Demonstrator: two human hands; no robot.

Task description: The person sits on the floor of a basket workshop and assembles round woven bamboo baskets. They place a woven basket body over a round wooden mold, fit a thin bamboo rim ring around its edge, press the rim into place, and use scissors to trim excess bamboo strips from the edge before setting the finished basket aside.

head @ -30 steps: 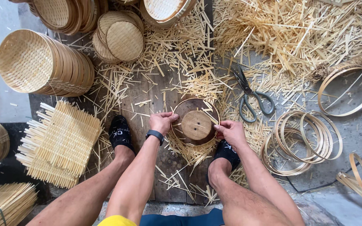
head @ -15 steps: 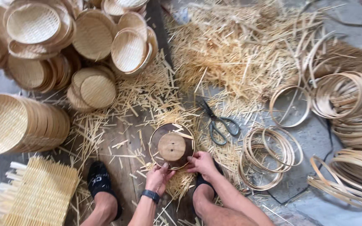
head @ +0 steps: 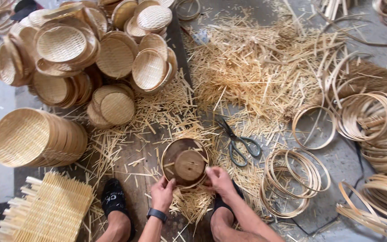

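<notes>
Littered plank floor (head: 135, 157), thick with bamboo offcuts. Nearest, left hand (head: 163, 193) and right hand (head: 219, 180) both clamped on the rim of a round wooden mould (head: 185, 163) wrapped by a bamboo hoop, set between two black-shod feet. Risk, likely: hoop springing free if either grip eases (thin strip under tension), or splinters jabbing fingers. Just beyond, open scissors (head: 237, 141) blades up, easily knocked. Farther off, leaning stacked woven trays (head: 63, 45), liable to slide.
</notes>
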